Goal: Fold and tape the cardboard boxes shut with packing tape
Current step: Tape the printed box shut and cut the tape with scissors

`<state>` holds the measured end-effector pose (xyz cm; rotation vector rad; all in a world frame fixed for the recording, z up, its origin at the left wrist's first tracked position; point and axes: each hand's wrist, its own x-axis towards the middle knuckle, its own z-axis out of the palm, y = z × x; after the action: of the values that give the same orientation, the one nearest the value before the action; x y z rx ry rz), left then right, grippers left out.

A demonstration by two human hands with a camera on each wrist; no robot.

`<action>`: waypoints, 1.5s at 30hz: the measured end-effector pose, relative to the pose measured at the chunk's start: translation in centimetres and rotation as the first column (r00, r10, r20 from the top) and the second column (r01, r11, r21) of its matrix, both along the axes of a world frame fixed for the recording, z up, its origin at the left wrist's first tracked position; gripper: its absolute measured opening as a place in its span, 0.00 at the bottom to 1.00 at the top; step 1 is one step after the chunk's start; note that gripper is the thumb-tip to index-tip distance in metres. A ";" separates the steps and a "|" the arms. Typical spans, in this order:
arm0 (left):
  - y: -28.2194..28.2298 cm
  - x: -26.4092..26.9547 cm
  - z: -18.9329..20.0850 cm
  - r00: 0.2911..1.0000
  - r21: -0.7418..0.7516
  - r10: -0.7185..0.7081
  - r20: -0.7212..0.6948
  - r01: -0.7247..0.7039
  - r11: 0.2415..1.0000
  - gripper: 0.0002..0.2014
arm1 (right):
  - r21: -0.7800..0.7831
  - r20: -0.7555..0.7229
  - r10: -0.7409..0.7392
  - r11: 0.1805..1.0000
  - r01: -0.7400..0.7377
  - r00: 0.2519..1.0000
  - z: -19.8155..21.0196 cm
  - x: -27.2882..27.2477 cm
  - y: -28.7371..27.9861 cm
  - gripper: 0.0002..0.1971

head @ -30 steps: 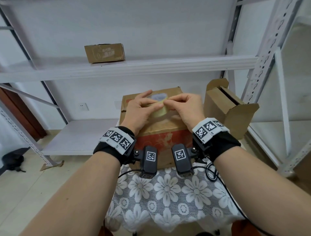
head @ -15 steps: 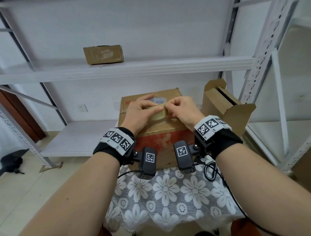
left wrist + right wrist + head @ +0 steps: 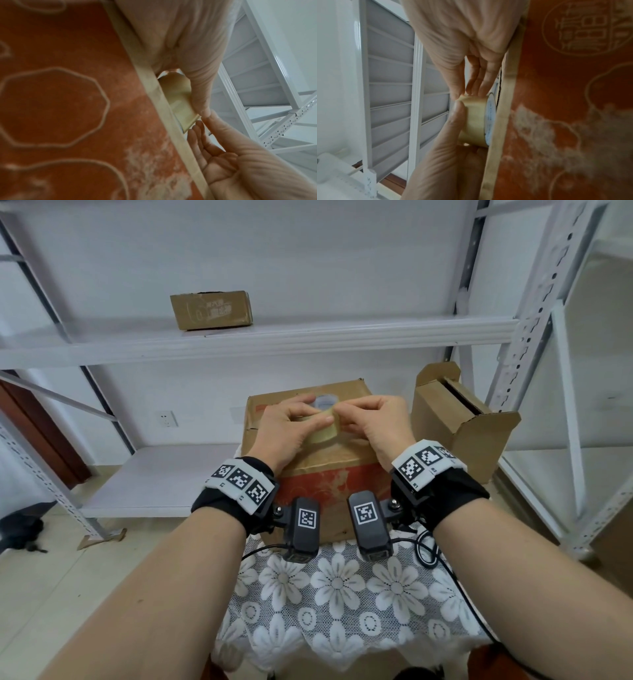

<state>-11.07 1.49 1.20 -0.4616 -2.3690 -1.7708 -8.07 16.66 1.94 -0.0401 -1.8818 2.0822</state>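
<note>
Nearest the wearer, a lace cloth with white flowers [image 3: 342, 587] lies under both wrists. Just beyond the wrists stands the cardboard box [image 3: 329, 474], its near face printed red, its top closed under the two hands.

The left hand [image 3: 286, 431] lies on the box top with its fingers curled round the tape roll [image 3: 322, 428], thumb laid across the roll's outer face. The right hand [image 3: 380, 424] meets it from the other side, thumb and forefinger pinched together at the roll's upper edge (whether a loose tape end sits between them, the head view does not settle).

The right wrist view adds what the head view hides: the roll [image 3: 475, 120] stands on edge against the box top, its pale printed core facing the box, with the left thumb pressed on its tan outer band and the right fingertips [image 3: 471, 89] nipping that band's rim. The left wrist view shows only a sliver of the roll [image 3: 180, 102] beneath the left palm [image 3: 187, 40], and the right hand [image 3: 231, 159] with fingers loosely bent just past it.

To the right of the right hand stands a smaller open box [image 3: 462, 422], flaps up. Beyond both hands, on the white shelf [image 3: 308, 335], sits a small closed carton [image 3: 212, 309].
</note>
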 end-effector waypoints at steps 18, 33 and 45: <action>0.2 0.5 0.4 1.000 -0.029 -0.014 0.021 0.015 0.999 0.03 | 0.391 0.148 0.068 0.912 -0.121 0.987 -0.2 -1.4 -0.1 0.13; 0.4 0.6 0.4 0.999 -0.007 -0.001 0.033 0.001 1.000 0.05 | 0.174 0.049 -0.088 0.982 0.078 0.995 -0.5 -0.4 0.1 0.02; 0.5 0.7 0.4 1.000 -0.012 -0.005 0.020 0.006 1.000 0.02 | 0.272 0.079 -0.081 0.961 0.057 0.994 -0.6 -0.7 -0.3 0.08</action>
<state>-10.32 1.96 1.61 -0.4542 -2.3958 -1.7728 -8.77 16.35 1.33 -0.1343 -2.1686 1.7891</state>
